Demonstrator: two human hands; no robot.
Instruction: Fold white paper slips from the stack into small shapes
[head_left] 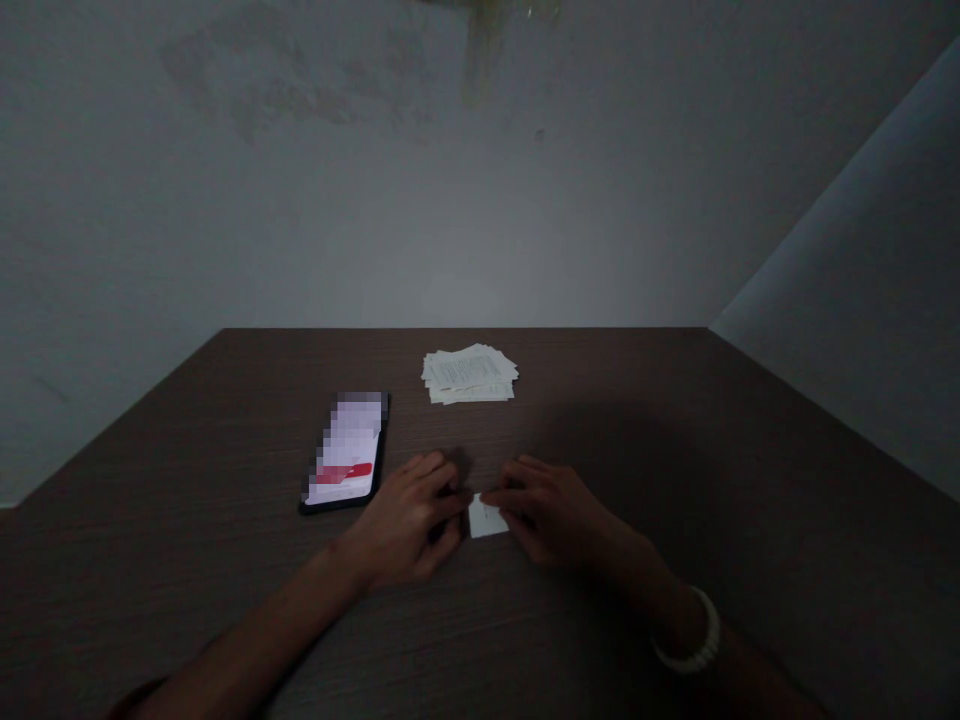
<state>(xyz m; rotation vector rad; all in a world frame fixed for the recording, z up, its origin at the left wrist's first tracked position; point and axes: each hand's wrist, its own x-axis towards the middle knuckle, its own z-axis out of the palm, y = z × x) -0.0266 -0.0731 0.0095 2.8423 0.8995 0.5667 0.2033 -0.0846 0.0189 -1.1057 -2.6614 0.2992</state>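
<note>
A small white piece of paper (486,519) lies on the dark brown wooden table (675,450) between my two hands. My left hand (416,520) has its fingers curled and pinches the paper's left edge. My right hand (551,510) also has its fingers bent, with the fingertips pressed on the paper's top and right side. A pale bracelet (694,640) sits on my right wrist. Most of the paper is covered by my fingers.
A stack of white printed paper slips (470,374) lies farther back at the table's middle. A phone (347,451) with a lit screen lies left of my hands. Grey walls stand behind and to the right of the table.
</note>
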